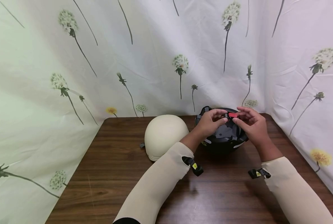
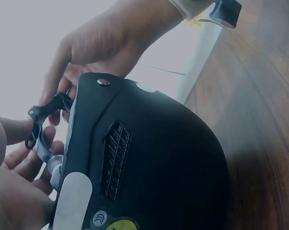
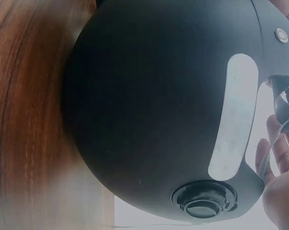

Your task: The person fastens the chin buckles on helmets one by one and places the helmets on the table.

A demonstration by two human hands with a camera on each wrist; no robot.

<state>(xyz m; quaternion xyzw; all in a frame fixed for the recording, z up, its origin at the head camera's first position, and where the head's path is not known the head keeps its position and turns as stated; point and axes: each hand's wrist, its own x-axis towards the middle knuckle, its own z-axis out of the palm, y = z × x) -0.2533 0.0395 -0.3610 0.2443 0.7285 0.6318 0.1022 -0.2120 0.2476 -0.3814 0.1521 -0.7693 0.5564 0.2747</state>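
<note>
A black helmet [image 1: 225, 146] lies upside down on the table, its grey-padded inside [image 1: 225, 132] facing up. Over its opening, a chin-strap buckle [image 1: 233, 115] with a red part sits between both hands. My left hand [image 1: 209, 123] pinches the black end of the buckle between thumb and fingers. From the other side, my right hand [image 1: 253, 124] pinches the red end. The left wrist view shows the grey strap [image 2: 44, 151] rising from the helmet rim to the fingers. A light reflective strip [image 3: 234, 117] and a round dark fitting [image 3: 204, 203] mark the shell in the right wrist view.
A cream helmet [image 1: 164, 135] rests dome up just left of the black one, near the left forearm. Both stand toward the back of the brown wooden table [image 1: 121, 174]. A white curtain [image 1: 152, 68] with dandelion prints hangs behind and along the sides.
</note>
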